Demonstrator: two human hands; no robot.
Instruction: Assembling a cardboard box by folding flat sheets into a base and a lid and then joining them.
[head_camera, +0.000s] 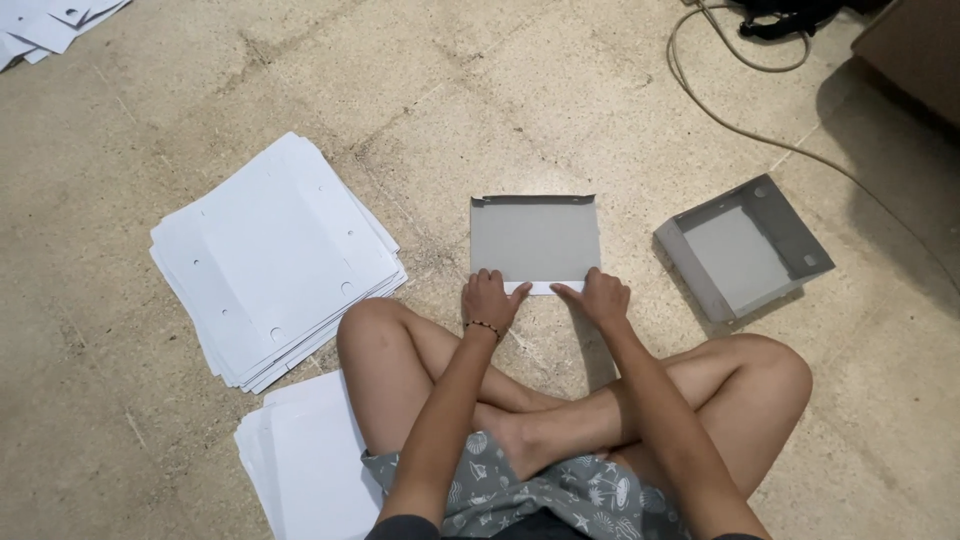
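Crossed legs (560, 400) are filling the bottom of the view, the person sitting on the stone floor (480, 90). Left of them, a big stack of flat white cardboard blanks (275, 255) is lying fanned out, with a smaller white pile (305, 460) nearer the knee. At right, a finished grey box (745, 250) is resting open-side up. Straight ahead, the grey cardboard sheet (535, 238) is being folded: left hand (490, 300) and right hand (598, 295) are both pressing flat, fingers spread, along its near white edge. The creasing step seems underway; the next move probably calls for firm, even pressure along that fold.
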